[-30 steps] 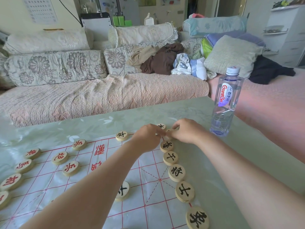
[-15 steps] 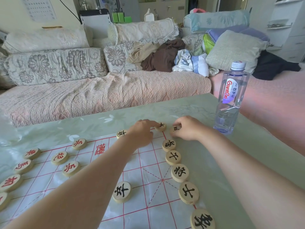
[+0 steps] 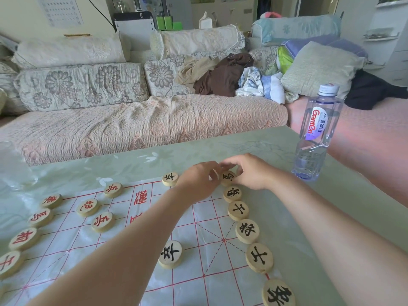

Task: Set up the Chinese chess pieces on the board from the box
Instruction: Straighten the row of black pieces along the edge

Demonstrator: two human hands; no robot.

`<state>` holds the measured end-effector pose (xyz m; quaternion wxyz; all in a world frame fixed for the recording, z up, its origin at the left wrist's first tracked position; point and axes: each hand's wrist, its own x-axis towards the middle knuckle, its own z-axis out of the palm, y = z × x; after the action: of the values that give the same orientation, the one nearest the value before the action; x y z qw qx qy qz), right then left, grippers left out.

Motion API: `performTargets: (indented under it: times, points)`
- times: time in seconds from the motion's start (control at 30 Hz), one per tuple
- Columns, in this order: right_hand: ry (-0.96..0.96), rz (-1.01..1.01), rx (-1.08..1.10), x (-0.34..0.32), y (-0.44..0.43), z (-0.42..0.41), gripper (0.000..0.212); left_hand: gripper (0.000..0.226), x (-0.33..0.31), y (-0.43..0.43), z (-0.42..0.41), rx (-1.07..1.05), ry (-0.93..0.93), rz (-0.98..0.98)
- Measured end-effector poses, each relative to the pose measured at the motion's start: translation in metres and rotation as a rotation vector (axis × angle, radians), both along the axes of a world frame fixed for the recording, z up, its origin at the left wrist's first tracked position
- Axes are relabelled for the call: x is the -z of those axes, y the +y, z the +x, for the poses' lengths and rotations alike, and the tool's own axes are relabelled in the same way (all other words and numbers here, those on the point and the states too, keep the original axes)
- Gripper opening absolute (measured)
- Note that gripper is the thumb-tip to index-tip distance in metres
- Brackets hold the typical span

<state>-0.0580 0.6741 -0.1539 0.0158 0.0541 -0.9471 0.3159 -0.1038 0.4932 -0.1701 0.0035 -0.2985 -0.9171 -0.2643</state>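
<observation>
— So, where is the piece being worked on?

— In the head view it is just above the middle of the frame, at the far corner of the board (image 3: 198, 272). A black piece (image 3: 228, 177) lies flat and face up. It tops the row of black pieces (image 3: 247, 231), which climbs from the lower right of the frame toward the centre.

— And the hands?

— The right hand (image 3: 254, 173) arches over it from the right of the picture. Its thumb and fingers are curled about the rim, which I read as a pinch. The left hand (image 3: 198, 180) closes in from the other side with curled fingers, one tip at the disc's edge. Its knuckles hide whether it holds anything of its own, so I cannot tell.

— What does the coming move turn on?

— I'd judge it is seating the disc on the corner crossing, in line with the row just below it. It is round, so there is no long axis to mind. The right hand is nearer and already has it.

— Anything in the way?

— A black soldier (image 3: 170, 178) sits just beside the left wrist, close enough to be nudged. The water bottle (image 3: 318, 133) stands upright on the desk (image 3: 331, 217) at the right of the frame, apart from the right forearm. The red pieces (image 3: 87, 207) lie at the left of the frame, well apart, and the sofa (image 3: 132, 124) lies beyond the desk.
</observation>
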Motion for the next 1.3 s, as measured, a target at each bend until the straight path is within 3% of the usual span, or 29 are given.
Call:
performTargets:
  times: [0.1,0.27,0.5,0.6,0.73,0.9,1.03,1.13,1.3]
  points:
    - [0.013,-0.016,0.068,0.003,0.003,0.000,0.049,0.024,0.000,0.000,0.000,0.007,-0.014,-0.005]
    - [-0.042,0.017,0.195,0.009,0.009,-0.004,0.027,0.017,0.001,-0.001,0.001,-0.024,-0.002,0.004]
    - [-0.084,-0.018,0.149,0.009,0.006,-0.006,0.015,0.010,-0.004,-0.001,-0.007,-0.057,0.036,0.065]
    - [-0.081,-0.025,0.163,0.010,0.006,-0.005,0.017,0.027,-0.001,0.002,-0.018,-0.069,0.108,-0.022]
    - [-0.083,-0.016,0.144,0.012,0.004,-0.006,0.016,0.038,0.004,0.006,-0.027,-0.036,0.017,-0.115]
    - [-0.052,-0.005,0.171,0.006,0.006,-0.002,0.014,0.040,0.009,-0.002,-0.014,-0.063,0.055,0.003]
    - [-0.060,0.071,0.200,-0.002,0.011,0.008,0.013,0.023,0.002,-0.008,0.010,-0.034,0.141,0.083]
    - [-0.160,0.159,0.187,-0.009,0.012,0.021,0.023,0.011,-0.004,-0.009,0.031,-0.012,0.053,0.017]
    - [-0.177,0.200,0.172,-0.010,0.004,0.039,0.015,0.028,-0.001,-0.010,0.050,-0.033,-0.069,0.012]
